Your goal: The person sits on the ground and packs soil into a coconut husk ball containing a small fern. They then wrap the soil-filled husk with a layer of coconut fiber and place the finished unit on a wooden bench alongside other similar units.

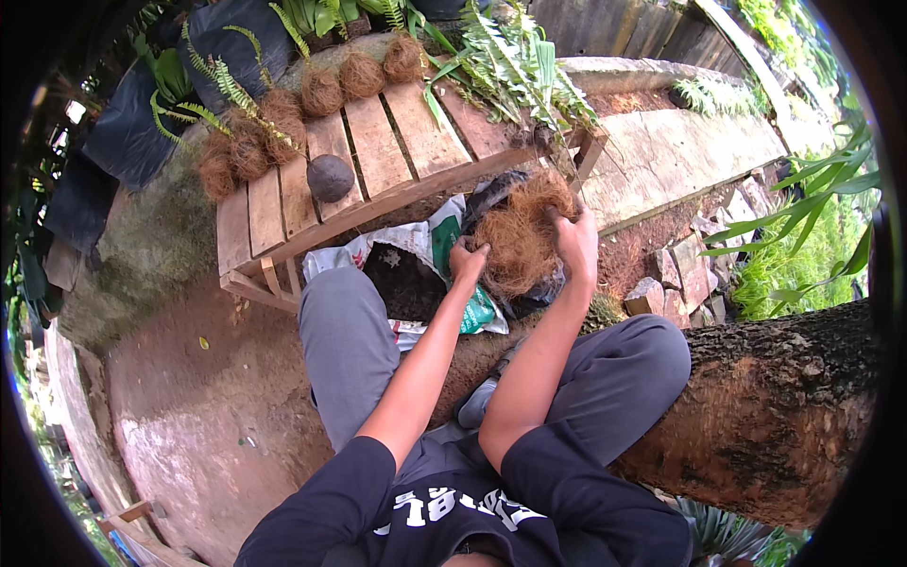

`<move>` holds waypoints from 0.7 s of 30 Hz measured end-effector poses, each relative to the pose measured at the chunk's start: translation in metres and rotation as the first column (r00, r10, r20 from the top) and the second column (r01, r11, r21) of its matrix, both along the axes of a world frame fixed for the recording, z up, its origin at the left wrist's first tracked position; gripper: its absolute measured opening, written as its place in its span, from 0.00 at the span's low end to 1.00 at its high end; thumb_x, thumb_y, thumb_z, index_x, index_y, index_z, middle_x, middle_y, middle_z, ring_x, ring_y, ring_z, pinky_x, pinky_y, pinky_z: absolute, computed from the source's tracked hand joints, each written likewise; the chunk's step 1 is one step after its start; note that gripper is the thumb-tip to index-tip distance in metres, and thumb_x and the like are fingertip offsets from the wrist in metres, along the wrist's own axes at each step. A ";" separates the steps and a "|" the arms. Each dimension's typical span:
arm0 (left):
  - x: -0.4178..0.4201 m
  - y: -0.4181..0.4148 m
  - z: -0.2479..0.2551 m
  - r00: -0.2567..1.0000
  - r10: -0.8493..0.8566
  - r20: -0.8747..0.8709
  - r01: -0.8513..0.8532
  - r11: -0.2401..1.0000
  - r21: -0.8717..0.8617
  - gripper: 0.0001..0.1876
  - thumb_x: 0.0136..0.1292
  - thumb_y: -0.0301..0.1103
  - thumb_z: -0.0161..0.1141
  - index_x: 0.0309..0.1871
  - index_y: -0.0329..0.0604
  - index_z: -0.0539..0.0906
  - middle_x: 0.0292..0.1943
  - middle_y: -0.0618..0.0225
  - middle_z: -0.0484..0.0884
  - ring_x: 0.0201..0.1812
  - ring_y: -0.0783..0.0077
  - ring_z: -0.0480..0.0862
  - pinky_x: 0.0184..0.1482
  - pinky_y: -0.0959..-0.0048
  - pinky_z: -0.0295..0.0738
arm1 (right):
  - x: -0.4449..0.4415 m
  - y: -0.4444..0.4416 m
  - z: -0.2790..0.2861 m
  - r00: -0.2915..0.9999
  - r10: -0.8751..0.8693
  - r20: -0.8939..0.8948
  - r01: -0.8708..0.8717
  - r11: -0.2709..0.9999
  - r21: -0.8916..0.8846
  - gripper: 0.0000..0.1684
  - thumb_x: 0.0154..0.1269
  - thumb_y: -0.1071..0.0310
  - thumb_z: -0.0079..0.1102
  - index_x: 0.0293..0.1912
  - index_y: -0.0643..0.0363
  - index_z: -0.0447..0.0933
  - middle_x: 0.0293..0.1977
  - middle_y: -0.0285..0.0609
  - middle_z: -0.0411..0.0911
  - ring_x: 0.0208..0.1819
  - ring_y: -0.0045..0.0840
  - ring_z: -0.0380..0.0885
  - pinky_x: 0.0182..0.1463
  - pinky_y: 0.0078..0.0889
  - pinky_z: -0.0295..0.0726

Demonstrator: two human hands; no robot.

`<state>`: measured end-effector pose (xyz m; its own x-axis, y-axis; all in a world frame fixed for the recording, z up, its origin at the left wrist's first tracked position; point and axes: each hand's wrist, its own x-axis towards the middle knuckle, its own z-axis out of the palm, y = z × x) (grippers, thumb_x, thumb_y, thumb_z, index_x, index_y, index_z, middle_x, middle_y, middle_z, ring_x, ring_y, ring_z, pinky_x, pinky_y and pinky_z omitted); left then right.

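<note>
Brown coconut fibre (516, 244) lies in a black plastic bag (489, 195) in front of me. My right hand (575, 237) grips a tuft of it at the upper right, thumb and fingers pressed together. At the fibre's left edge is my left hand (469, 261), thumb and fingertips near each other; whether it pinches strands is unclear. A printed plastic sack (443, 244) with dark soil (400, 282) stands open beside the bag. On the wooden slatted bench (368, 159) sit a dark round ball (330, 178), several fibre-wrapped balls (248, 145), some with fern fronds, and loose fern plants (521, 67).
A thick tree trunk (772, 411) lies close at my right. Stone pieces (680, 276) are piled beyond my right knee, near a concrete slab (680, 156). Black plastic sheets (134, 127) and a mossy rock (170, 262) stand behind and left of the bench.
</note>
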<state>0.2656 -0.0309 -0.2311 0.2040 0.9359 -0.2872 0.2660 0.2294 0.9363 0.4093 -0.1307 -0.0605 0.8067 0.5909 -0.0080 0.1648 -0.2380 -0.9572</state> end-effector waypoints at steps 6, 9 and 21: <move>0.003 -0.001 0.002 0.993 0.012 -0.115 -0.002 0.996 0.086 0.27 0.53 0.42 0.75 0.51 0.34 0.79 0.44 0.54 0.86 0.44 0.58 0.85 0.49 0.63 0.77 | -0.030 -0.020 0.081 0.923 -0.020 -0.385 0.240 0.811 0.533 0.35 0.61 0.69 0.70 0.64 0.70 0.65 0.54 0.44 0.76 0.52 0.27 0.77 0.57 0.29 0.74; 0.002 -0.001 -0.003 0.998 0.023 -0.067 -0.011 0.986 0.166 0.29 0.54 0.44 0.75 0.52 0.34 0.79 0.43 0.55 0.86 0.42 0.60 0.85 0.48 0.64 0.77 | -0.030 -0.026 0.092 0.880 0.000 -0.474 0.388 0.574 0.721 0.36 0.58 0.71 0.72 0.63 0.69 0.65 0.54 0.48 0.77 0.52 0.33 0.79 0.54 0.35 0.80; -0.016 -0.021 0.069 0.947 0.217 -0.239 -0.071 0.862 0.502 0.26 0.58 0.45 0.68 0.52 0.34 0.77 0.53 0.44 0.72 0.57 0.41 0.71 0.59 0.51 0.68 | -0.039 -0.013 0.080 0.732 0.336 -0.593 0.449 0.417 0.791 0.24 0.70 0.58 0.51 0.59 0.61 0.75 0.53 0.48 0.79 0.53 0.40 0.79 0.56 0.50 0.80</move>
